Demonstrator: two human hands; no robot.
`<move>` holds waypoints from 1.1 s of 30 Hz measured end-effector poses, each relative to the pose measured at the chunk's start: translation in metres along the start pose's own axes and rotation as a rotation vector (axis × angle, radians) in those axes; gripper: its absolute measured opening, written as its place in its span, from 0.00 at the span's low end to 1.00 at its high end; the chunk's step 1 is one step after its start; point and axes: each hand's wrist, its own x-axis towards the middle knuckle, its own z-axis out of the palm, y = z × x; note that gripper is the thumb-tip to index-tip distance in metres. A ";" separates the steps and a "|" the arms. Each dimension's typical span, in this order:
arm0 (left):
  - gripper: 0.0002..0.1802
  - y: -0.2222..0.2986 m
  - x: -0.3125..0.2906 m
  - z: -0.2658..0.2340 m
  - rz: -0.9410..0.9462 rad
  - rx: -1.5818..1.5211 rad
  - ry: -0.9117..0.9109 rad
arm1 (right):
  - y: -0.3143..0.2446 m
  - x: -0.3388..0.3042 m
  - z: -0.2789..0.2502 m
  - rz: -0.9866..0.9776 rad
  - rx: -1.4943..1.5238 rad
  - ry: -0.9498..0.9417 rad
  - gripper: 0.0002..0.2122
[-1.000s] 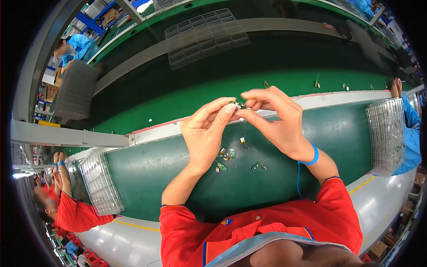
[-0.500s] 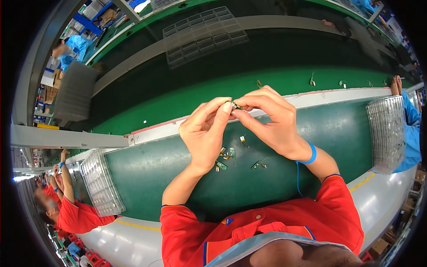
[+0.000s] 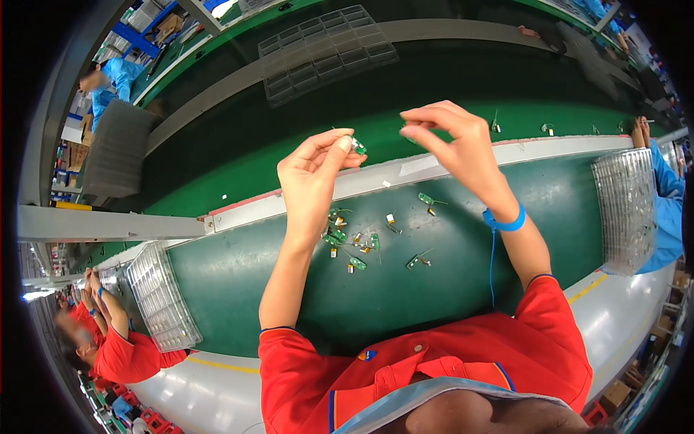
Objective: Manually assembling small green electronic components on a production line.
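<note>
My left hand (image 3: 311, 163) pinches a small green circuit board (image 3: 359, 147) between thumb and fingertips, above the white rail. Over the green conveyor belt (image 3: 253, 170), my right hand (image 3: 455, 137) is open, its thumb and index finger spread apart. A tiny part is partly visible at those fingertips; I cannot make out what it is. Below my hands, several small circuit boards with wires and yellow-silver components (image 3: 374, 241) lie scattered on the dark green worktable (image 3: 463, 275). One board (image 3: 426, 198) rests apart from them, close to the rail.
Clear plastic trays are stacked at the table's left end (image 3: 165, 296) and right end (image 3: 626, 210). An empty clear tray (image 3: 325, 54) lies across the belt. More small boards (image 3: 547, 130) sit along the belt's near edge. A blue wrist cord (image 3: 493, 267) hangs from my right wrist.
My hands have separated. The left keeps the circuit board and has moved slightly left and up; the right has let go and moved up over the belt, fingers spreading.
</note>
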 end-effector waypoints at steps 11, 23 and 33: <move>0.12 -0.015 0.008 0.000 -0.107 -0.106 -0.020 | 0.013 -0.011 0.020 0.275 0.026 -0.155 0.10; 0.15 -0.001 -0.014 0.011 0.059 -0.067 -0.103 | -0.025 -0.016 0.021 -0.285 -0.009 0.068 0.12; 0.12 0.012 -0.009 -0.003 -0.050 -0.070 -0.202 | -0.033 -0.020 0.021 -0.303 0.026 0.045 0.14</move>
